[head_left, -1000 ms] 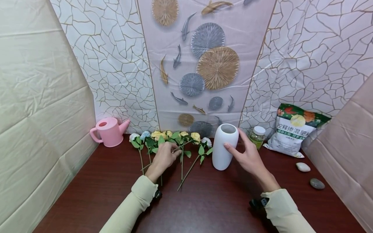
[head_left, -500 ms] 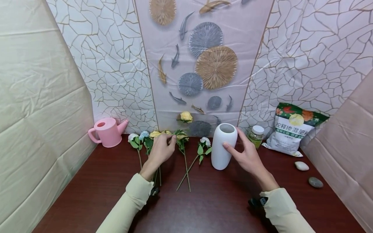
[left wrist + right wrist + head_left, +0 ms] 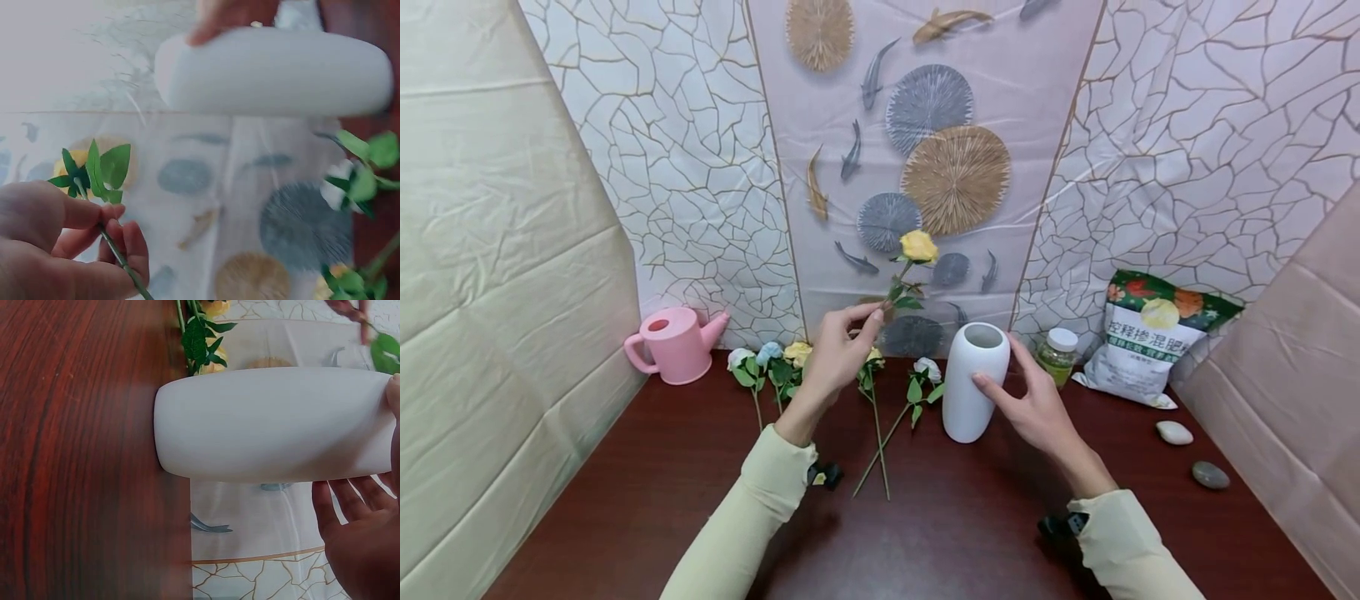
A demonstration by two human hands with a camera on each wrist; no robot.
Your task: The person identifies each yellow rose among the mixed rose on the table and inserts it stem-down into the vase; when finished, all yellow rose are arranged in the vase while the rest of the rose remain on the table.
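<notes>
My left hand (image 3: 844, 348) pinches the green stem of a yellow rose (image 3: 919, 247) just under its leaves, holding it up in front of the patterned backdrop. Seen in the left wrist view, the stem (image 3: 115, 247) runs between thumb and fingers. To the right of the bloom stands a tall white vase (image 3: 972, 396), upright on the table with its round mouth open at the top. My right hand (image 3: 1043, 410) holds the vase near its upper part from the right, thumb in front; in the right wrist view its fingers (image 3: 350, 499) reach behind the white wall.
Several roses lie along the table's back, among them a white rose (image 3: 927, 369) and a blue rose (image 3: 769, 353). A pink watering can (image 3: 677, 346) stands far left. Rightward are a lidded jar (image 3: 1057, 357), a fertilizer bag (image 3: 1157, 342), a pale stone (image 3: 1174, 432) and a grey stone (image 3: 1210, 475).
My left hand has picked a yellow rose from the row and carried it up and right, toward the vase. My right hand has stayed on the vase.
</notes>
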